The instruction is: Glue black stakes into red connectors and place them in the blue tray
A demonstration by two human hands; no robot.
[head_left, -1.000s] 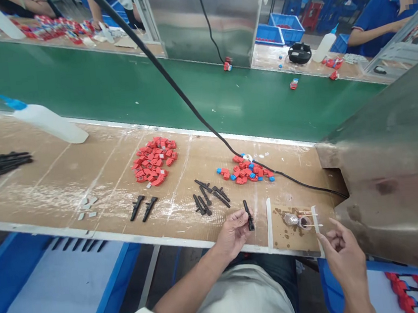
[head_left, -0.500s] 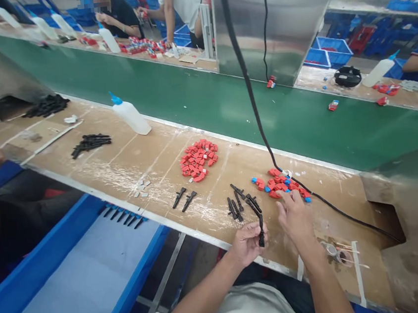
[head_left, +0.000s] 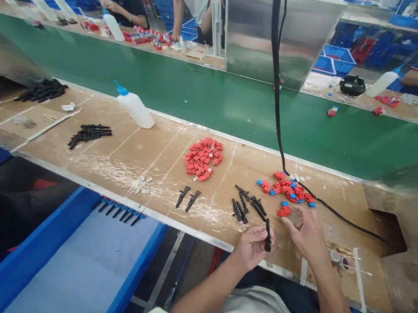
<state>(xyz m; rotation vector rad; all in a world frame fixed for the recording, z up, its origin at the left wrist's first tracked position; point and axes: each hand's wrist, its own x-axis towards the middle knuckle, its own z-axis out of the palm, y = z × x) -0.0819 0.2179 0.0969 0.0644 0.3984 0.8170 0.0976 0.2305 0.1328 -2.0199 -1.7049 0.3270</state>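
My left hand (head_left: 254, 245) grips a slim black plastic part (head_left: 267, 235), held upright over the table's front edge. To its right my right hand (head_left: 306, 226) hovers with fingers apart and nothing visible between them. A red block with a blue piece (head_left: 284, 210) lies just left of my right fingertips, apart from the pile. Behind it is a pile of red and blue plastic pieces (head_left: 289, 188). Several loose black parts (head_left: 247, 203) lie ahead of my left hand, and two more black parts (head_left: 192, 200) lie farther left.
A heap of red blocks (head_left: 203, 158) and a white bottle with blue tip (head_left: 136, 109) stand left. A black cable (head_left: 279, 119) hangs across the view. Small pots and swabs (head_left: 341, 259) lie right. A blue bin (head_left: 75, 270) sits below the table. Co-workers are nearby.
My right hand has drawn back toward me from the pile, and a red block with blue now lies apart in front of it. My left hand still holds the black part, now more upright.
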